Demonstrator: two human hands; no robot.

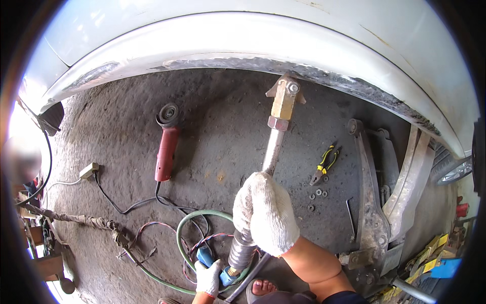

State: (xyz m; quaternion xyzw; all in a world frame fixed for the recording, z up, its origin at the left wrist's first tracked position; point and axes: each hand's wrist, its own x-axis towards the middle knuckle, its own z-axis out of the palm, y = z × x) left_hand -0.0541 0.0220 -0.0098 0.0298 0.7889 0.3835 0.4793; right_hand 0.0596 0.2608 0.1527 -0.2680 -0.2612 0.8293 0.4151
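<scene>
White car sill [228,38] is just beyond the metal puller [274,144]; metal arms [371,190] lie at its right, red grinder [166,152] at its left. The right hand [268,215] clasps its shaft [270,161], the left hand [207,279] its blue handle [229,277] — pliers [325,164], then nuts [318,192], lie right.

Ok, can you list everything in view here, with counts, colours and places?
car body: one, white with scraped grey lower edge, top
angle grinder: one, red, floor left of centre
pliers: one pair, yellow and black, floor right of centre
nuts: about five, grey, near pliers
L-shaped key: one, dark, right of nuts
long metal parts: several, grey, right
tyre: one, black, right edge
hose: one, green, lower left of centre
cable connector: one, pale, left
metal tool: one, silver and brass-coloured, centre
blue parts: two, blue, bottom
right hand: one, white glove, gripping metal tool
left hand: one, white glove, by blue parts
</scene>
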